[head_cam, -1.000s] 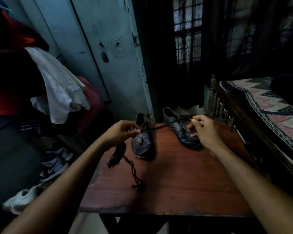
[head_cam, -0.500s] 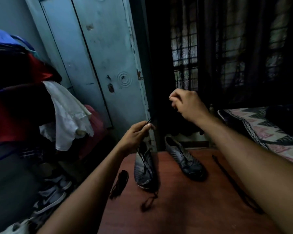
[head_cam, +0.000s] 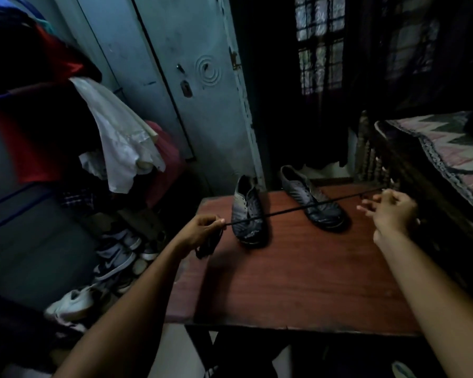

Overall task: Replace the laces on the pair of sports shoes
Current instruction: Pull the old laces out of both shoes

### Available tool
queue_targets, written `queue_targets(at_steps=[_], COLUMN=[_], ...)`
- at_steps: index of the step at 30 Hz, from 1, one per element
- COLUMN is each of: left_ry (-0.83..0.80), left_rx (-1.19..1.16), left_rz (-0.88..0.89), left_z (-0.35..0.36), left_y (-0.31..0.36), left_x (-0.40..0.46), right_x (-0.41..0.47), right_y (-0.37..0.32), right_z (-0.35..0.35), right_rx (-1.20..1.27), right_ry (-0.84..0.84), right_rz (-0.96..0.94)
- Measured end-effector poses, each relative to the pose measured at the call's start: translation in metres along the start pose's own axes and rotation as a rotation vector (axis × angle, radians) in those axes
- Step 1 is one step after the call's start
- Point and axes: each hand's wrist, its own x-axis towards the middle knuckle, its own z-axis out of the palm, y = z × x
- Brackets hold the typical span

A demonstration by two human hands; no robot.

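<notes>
Your left hand (head_cam: 200, 231) pinching one end of black lace (head_cam: 298, 210), lace stretched taut over both shoes (head_cam: 247, 214) on wooden table (head_cam: 298, 282), your right hand (head_cam: 391, 214) pinching far end, other fingers loosely spread.

No legible text, numbers or labels observed. One sign only: a swoosh-shaped brand mark on the side of a sneaker (head_cam: 114, 264) on the floor.
</notes>
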Motion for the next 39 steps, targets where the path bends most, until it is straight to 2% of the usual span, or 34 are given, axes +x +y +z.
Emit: queue_targets(at_steps=[5, 10, 14, 18, 21, 25, 28, 30, 32, 34, 36, 39], left_ry=[-0.095, -0.145, -0.248, -0.293, -0.275, -0.186, -0.142, -0.120, -0.077, -0.102, -0.125, -0.078], left_rx=[-0.004, 0.312, 0.371, 0.569, 0.586, 0.469, 0.353, 0.212, 0.077, -0.028, -0.098, -0.079], left_rz=[-0.054, -0.056, -0.080, 0.170, 0.370, 0.563, 0.521, 0.396, 0.248, 0.141, 0.096, 0.066], left_z=[0.012, 0.015, 0.020, 0.033, 0.052, 0.079, 0.089, 0.090, 0.086, 0.081, 0.079, 0.078], left_y=[0.001, -0.007, -0.015, 0.006, 0.053, 0.114, 0.127, 0.119, 0.105, 0.087, 0.072, 0.055], left_x=[0.006, 0.012, 0.008, 0.011, 0.015, 0.020, 0.019, 0.015, 0.009, 0.002, -0.005, -0.015], right_x=[-0.003, 0.006, 0.011, -0.015, -0.050, -0.084, -0.090, -0.085, -0.074, -0.061, -0.051, -0.045], right_y=[0.026, 0.031, 0.031, 0.021, 0.009, 0.013, 0.023, 0.023, 0.020, 0.022, 0.024, 0.028], right_z=[-0.010, -0.023, -0.024, -0.008, 0.026, 0.063, 0.066, 0.057, 0.046, 0.033, 0.021, 0.010], right_rx=[-0.116, -0.156, -0.355, -0.602, -0.683, -0.577, -0.533, -0.559, -0.670, -0.808, -0.908, -0.986], right_ry=[-0.019, 0.016, -0.051, -0.265, -0.482, -0.593, -0.525, -0.478, -0.444, -0.452, -0.500, -0.539], right_rz=[-0.009, -0.032, -0.174, -0.443, -0.617, -0.517, -0.417, -0.419, -0.475, -0.585, -0.651, -0.670])
